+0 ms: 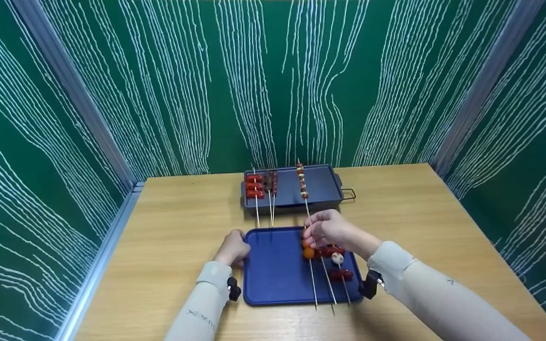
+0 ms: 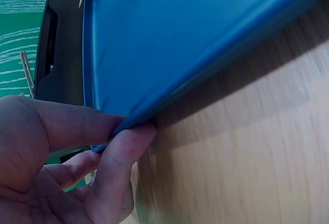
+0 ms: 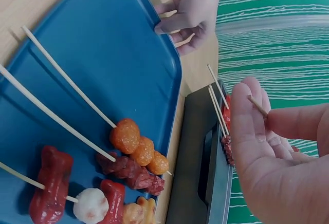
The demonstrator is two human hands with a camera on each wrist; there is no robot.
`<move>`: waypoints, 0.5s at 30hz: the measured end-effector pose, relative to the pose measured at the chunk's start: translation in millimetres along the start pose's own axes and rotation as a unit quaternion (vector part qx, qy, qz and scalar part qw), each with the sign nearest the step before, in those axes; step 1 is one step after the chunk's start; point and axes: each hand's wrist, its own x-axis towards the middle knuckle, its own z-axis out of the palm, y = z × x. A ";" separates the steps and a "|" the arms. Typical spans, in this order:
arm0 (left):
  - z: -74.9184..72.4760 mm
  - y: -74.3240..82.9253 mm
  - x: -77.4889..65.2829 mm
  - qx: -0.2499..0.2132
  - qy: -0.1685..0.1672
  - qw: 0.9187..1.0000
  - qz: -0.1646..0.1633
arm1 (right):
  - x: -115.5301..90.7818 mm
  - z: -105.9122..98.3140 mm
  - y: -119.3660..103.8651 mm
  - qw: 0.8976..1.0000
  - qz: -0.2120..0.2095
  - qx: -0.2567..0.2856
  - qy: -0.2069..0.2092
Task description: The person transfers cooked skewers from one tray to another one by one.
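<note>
At the near left corner of the grill, my left hand [image 1: 233, 248] pinches the rim of a blue tray [image 1: 275, 270] between thumb and fingers; the left wrist view shows this grip closely. My right hand [image 1: 332, 232] pinches the bare stick end of a skewer [image 1: 302, 182] threaded with red and pale pieces. That skewer's food end is at the right part of the dark grill pan [image 1: 320, 182]; whether it touches the surface I cannot tell. On the tray's right side lie an orange ball skewer [image 3: 125, 136], a dark red meat skewer [image 3: 128, 170] and a mixed skewer with a white ball [image 3: 91, 206].
On the grill's left side lie a red sausage skewer [image 1: 255, 186] and two thin skewers of darker meat [image 1: 268, 181], their sticks pointing toward me. A wire handle [image 1: 349, 193] sticks out at the grill's right. Green patterned panels [image 1: 235, 85] enclose the wooden table [image 1: 168, 227].
</note>
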 end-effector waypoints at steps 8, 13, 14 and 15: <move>-0.6 1.2 -1.7 -0.011 0.003 1.000 -0.008 | -4.3 3.8 10.2 1.000 0.007 -0.007 0.000; -1.2 1.7 -2.5 -0.020 -0.001 1.000 -0.011 | -9.3 7.2 16.4 0.999 0.012 -0.028 -0.009; -1.4 1.7 -2.7 -0.022 -0.001 1.000 -0.010 | -10.6 8.4 17.4 0.999 0.013 -0.031 -0.010; -1.5 1.6 -2.8 -0.020 -0.002 1.000 -0.008 | -11.9 9.6 18.4 0.999 0.014 -0.034 -0.010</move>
